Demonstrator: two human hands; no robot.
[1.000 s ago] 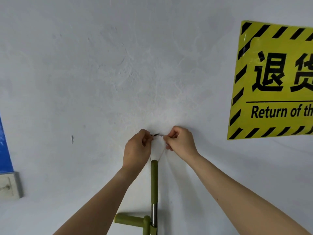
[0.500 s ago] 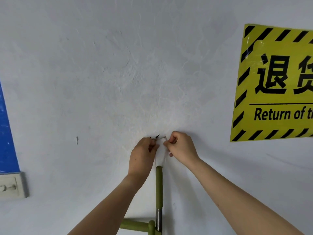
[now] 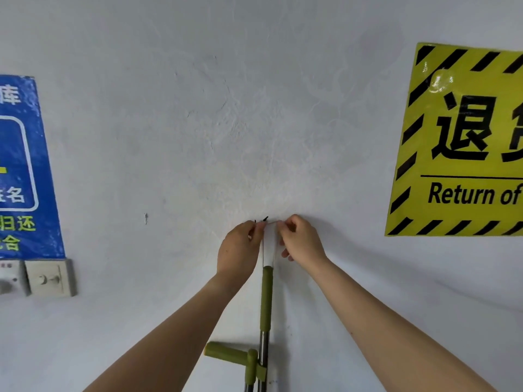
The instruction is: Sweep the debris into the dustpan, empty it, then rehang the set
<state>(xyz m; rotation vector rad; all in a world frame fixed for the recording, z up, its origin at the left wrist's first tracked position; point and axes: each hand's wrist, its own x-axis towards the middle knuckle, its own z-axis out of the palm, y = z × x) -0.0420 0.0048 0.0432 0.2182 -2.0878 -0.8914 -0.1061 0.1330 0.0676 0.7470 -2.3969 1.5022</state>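
Note:
A green-gripped broom handle (image 3: pixel 267 295) with a metal shaft stands upright against the white wall. A thin pale hanging string loop (image 3: pixel 272 222) runs from its top up to small black nails (image 3: pixel 265 219) in the wall. My left hand (image 3: pixel 240 247) pinches the loop's left side, and my right hand (image 3: pixel 301 240) pinches its right side, both just below the nails. A second green handle (image 3: pixel 226 355), clipped to the shaft, sticks out to the left lower down. The dustpan and the broom head are out of view.
A yellow and black hazard sign (image 3: pixel 464 142) is stuck on the wall at the right. At the left are a blue sign (image 3: pixel 19 171) and, under it, a wall switch plate (image 3: pixel 48 277).
My hands have come closer together at the nails, the string loop narrowing from a wide V. The view has shifted, showing more of the blue sign.

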